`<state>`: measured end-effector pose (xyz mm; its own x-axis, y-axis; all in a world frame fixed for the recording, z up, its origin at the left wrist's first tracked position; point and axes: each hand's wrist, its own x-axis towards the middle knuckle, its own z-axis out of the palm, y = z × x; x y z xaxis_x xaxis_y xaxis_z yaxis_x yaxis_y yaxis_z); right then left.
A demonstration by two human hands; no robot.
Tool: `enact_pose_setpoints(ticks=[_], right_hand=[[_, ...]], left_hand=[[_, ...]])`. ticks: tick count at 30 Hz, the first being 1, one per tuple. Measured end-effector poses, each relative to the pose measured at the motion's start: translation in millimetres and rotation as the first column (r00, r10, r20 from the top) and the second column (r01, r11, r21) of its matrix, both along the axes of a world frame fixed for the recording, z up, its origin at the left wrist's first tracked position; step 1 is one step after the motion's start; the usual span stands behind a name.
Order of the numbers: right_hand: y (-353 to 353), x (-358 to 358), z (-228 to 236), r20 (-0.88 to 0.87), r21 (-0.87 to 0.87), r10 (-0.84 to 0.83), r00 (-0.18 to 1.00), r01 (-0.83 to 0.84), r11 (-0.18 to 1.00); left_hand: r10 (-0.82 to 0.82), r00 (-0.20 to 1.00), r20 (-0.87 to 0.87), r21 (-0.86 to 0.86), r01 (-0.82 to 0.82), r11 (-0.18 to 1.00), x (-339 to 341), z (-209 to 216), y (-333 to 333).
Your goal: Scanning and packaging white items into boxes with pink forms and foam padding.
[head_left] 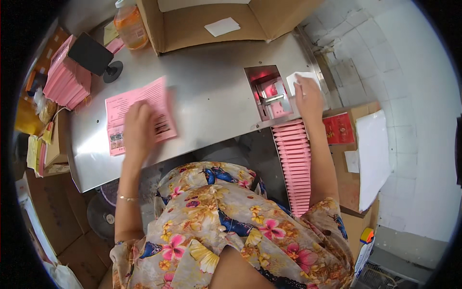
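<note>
My left hand (139, 126) is closed at a pink printed leaflet (120, 111) on the left of the steel tabletop; the leaflet's right edge is raised and blurred. My right hand (310, 96) is over a small white piece (291, 83), its fingertips pinched together. Whether anything sits between those fingertips cannot be made out. Beside this hand, a rectangular opening (265, 86) in the steel glows red, with pink paper inside. A row of folded pink leaflets (292, 166) runs from below it toward me, under my right forearm.
Far left, a pink paper stack (70, 79) stands beside a black panel on a round base (91, 54). An orange-tinted jar (131, 29) is next to an open cardboard box (211, 41) holding white slips (222, 27). At right are a red packet (339, 128) and white sheets (371, 159).
</note>
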<state>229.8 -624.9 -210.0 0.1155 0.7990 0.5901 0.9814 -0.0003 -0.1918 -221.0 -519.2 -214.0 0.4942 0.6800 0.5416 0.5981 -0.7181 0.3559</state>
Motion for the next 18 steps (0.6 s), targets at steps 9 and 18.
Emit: enact_pose_setpoints(ticks=[9, 18], right_hand=[[0.4, 20.4, -11.9, -0.053, -0.182, -0.179, 0.982, 0.166, 0.969], [-5.2, 67.7, -36.2, 0.050, -0.113, -0.201, 0.978, 0.206, 0.972]], left_hand=[[-0.333, 0.937, -0.107, -0.182, 0.311, 0.933, 119.5, -28.2, -34.7], [-0.279, 0.924, -0.263, -0.108, 0.259, 0.960, 68.2, -28.8, -28.9]])
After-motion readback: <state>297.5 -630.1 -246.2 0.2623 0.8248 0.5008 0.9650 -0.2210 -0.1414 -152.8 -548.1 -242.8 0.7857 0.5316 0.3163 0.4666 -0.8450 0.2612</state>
